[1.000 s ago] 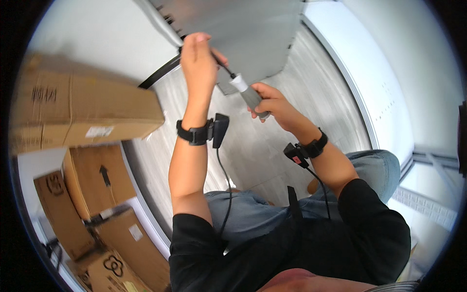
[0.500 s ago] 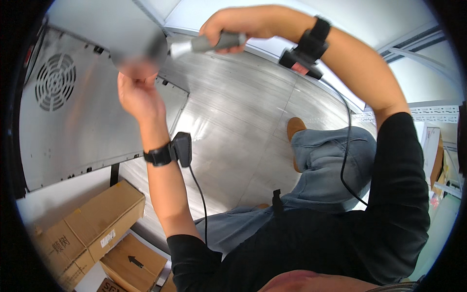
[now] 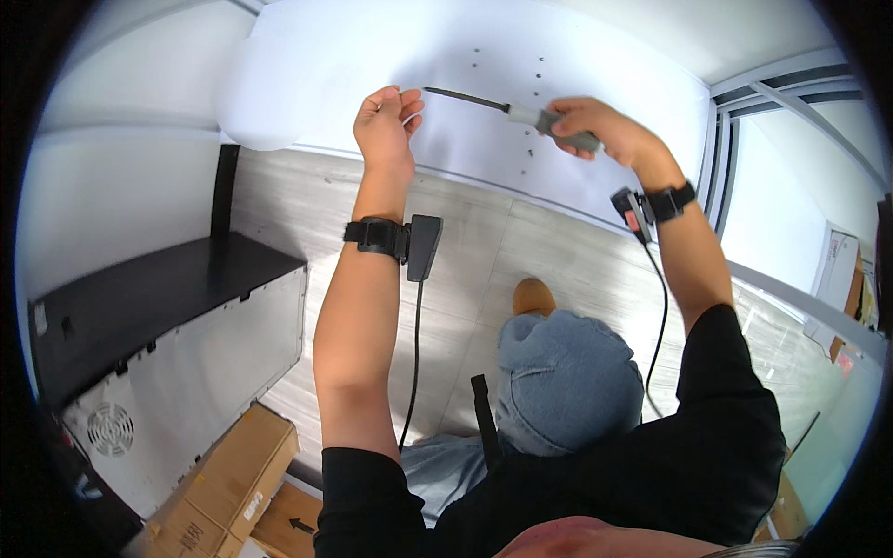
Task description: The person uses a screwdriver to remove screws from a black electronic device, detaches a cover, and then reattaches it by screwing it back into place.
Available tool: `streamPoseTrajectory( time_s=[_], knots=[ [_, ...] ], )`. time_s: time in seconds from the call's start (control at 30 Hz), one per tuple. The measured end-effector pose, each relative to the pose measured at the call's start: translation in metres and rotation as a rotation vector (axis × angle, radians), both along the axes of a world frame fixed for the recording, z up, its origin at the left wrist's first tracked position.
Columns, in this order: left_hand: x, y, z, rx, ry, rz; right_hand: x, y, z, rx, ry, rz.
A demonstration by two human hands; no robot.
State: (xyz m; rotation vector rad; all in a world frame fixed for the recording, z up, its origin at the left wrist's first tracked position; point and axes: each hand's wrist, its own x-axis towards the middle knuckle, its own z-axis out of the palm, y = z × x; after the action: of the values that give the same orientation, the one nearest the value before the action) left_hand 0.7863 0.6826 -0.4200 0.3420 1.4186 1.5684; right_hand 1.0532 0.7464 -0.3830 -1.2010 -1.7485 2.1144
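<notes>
My right hand [image 3: 595,130] grips a screwdriver [image 3: 581,141] by its thick grey handle. The long dark shaft points left, and its tip comes close to the fingers of my left hand [image 3: 384,135]. That hand is raised with its fingers curled in; whatever they may hold is too small to make out. Both hands are over a white table top [image 3: 326,84]. Several small dark screws [image 3: 530,152] or similar bits are scattered on it around the screwdriver.
At the left stands a black-topped metal cabinet [image 3: 167,288] with a round vent. Cardboard boxes [image 3: 223,479] lie below it. Grey metal framing [image 3: 721,158] rises at the right. Cables [image 3: 416,363] run from the black devices strapped to both wrists. Wood-look floor [image 3: 465,251] lies between.
My view has turned from the metal cabinet to the white table top. Both hands are now over it, and the screwdriver's shaft shows clearly. The screwdriver stays in my right hand.
</notes>
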Motion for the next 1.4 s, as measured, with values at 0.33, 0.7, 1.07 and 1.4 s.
streamPoseTrajectory(
  time_s=[0.33, 0.7, 1.07, 1.4],
  knots=[
    [0.035, 0.063, -0.121, -0.178, 0.851, -0.171, 0.067, -0.017, -0.083, -0.239, 0.111, -0.503],
    [0.043, 0.087, -0.128, 0.01, 1.278, -0.238, 0.064, -0.008, -0.095, -0.225, 0.134, -0.481],
    [0.027, 0.05, -0.105, -0.123, 0.796, -0.217, 0.03, 0.0, -0.054, -0.127, 0.028, -0.302],
    [-0.099, -0.152, 0.064, 0.162, 0.15, 0.267, -0.185, -0.057, 0.102, 0.347, -0.018, 0.412]
  ],
)
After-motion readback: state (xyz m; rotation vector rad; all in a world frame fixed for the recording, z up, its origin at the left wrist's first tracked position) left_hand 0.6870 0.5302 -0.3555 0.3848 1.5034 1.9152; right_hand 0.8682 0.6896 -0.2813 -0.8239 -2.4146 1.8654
